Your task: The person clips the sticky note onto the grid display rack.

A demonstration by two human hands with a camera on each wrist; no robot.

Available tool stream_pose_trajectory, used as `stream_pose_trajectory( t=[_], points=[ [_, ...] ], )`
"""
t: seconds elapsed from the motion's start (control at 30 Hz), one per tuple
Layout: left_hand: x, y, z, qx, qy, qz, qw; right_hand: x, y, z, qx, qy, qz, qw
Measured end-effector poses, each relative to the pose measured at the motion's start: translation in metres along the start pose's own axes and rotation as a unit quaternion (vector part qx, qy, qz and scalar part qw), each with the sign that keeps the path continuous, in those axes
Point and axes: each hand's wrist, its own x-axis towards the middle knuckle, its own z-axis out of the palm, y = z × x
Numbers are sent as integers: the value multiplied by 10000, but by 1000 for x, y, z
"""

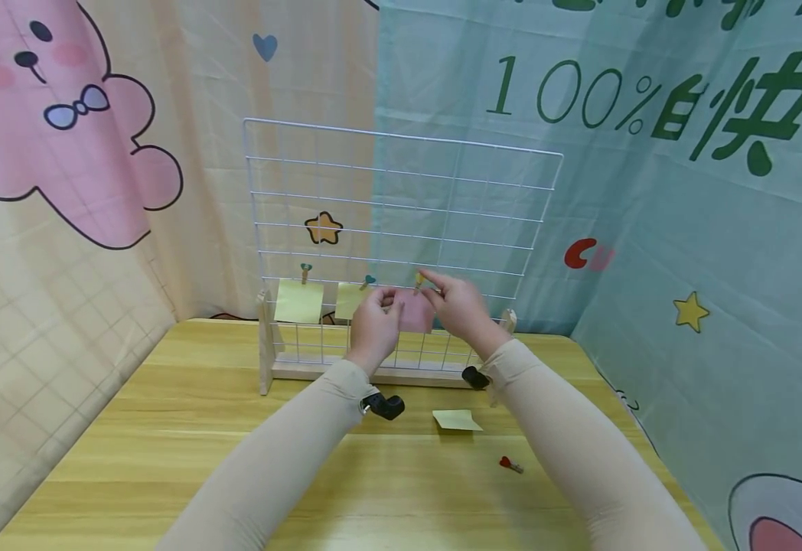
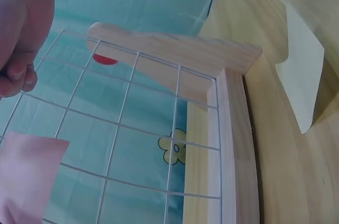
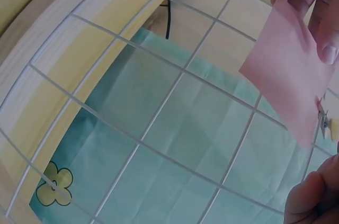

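Note:
A pink sticky note (image 1: 413, 311) hangs against the wire grid rack (image 1: 401, 135). My left hand (image 1: 376, 325) pinches its left edge between thumb and fingers, as the right wrist view also shows. At the note's top edge is a small clothespin (image 1: 418, 282) with a yellow top, its metal spring showing in the right wrist view. My right hand (image 1: 466, 308) holds this clothespin between index finger and thumb. To the left, two yellow sticky notes (image 1: 299, 301) hang from the grid under clothespins with teal tops (image 1: 306, 272); my left hand partly covers the nearer one.
On the wooden table (image 1: 215, 428), a loose yellow sticky note (image 1: 456, 419) lies in front of the rack. Closer to me is a clothespin with a red heart (image 1: 510, 464). Wooden feet (image 1: 265, 344) hold the rack up, with a printed curtain (image 1: 470, 99) behind it.

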Motion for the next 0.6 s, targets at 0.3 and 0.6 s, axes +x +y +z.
stream_pose_trajectory(
  t=[0.3, 0.6],
  points=[
    [-21, -1, -8, 105, -236, -54, 9997, -39, 8, -9, 248, 91, -76, 9996],
    [-52, -19, -33, 468, -542, 367, 9968, -96, 43, -23, 495, 281, -60, 9984]
  ],
)
